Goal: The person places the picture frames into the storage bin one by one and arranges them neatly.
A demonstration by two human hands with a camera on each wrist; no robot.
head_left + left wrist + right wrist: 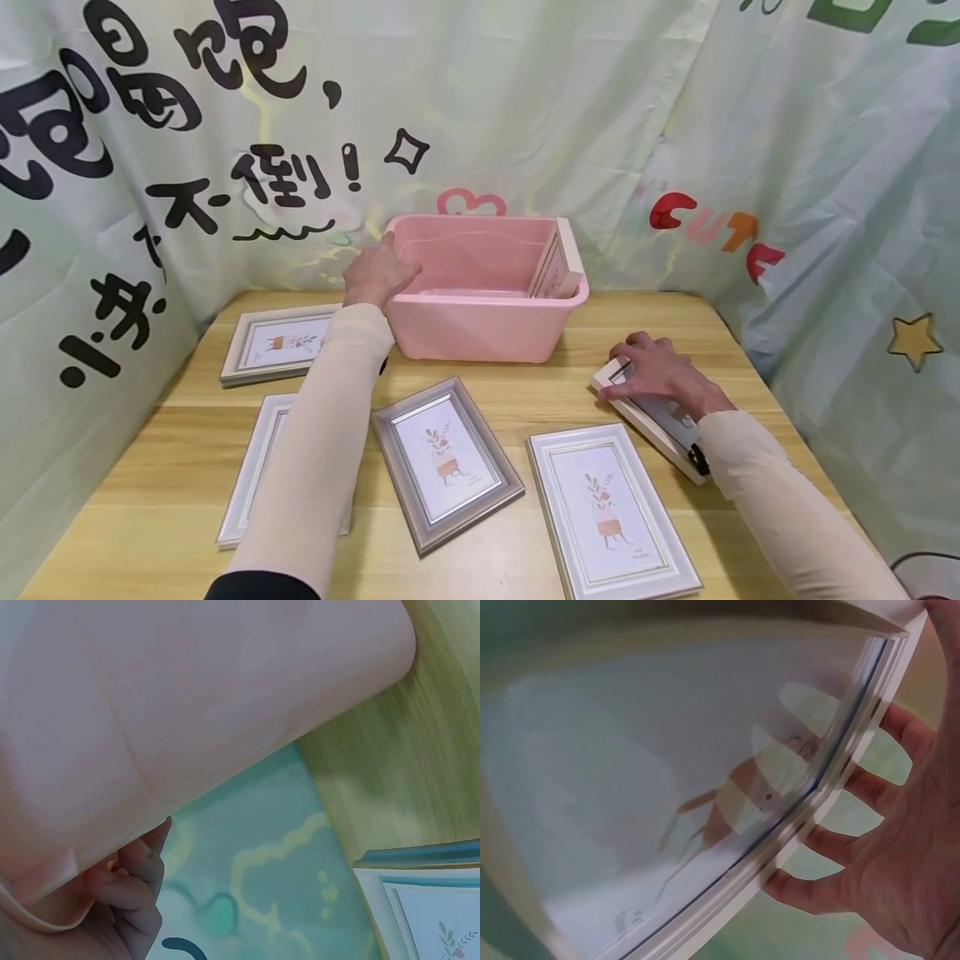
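Note:
My left hand [378, 271] grips the left rim of a pink plastic bin [480, 329]; the left wrist view shows its fingers [129, 892] curled round the rim. At the right of the table, my right hand [656, 375] holds a white picture frame [647, 427] by its far end, thumb and fingers on opposite edges. That frame is slightly tilted, and its glass [622, 772] covers a plant picture in the right wrist view. Inside the bin, a light-coloured picture frame [568, 257] stands upright against the right wall; whether more stand behind it, I cannot tell.
A grey picture frame [386, 425] lies in the middle, and a white one [542, 492] lies at front right. On the left lie a cream frame [232, 350] and a white frame [243, 492] partly under my left arm. A printed curtain [540, 108] encloses the wooden table [150, 492].

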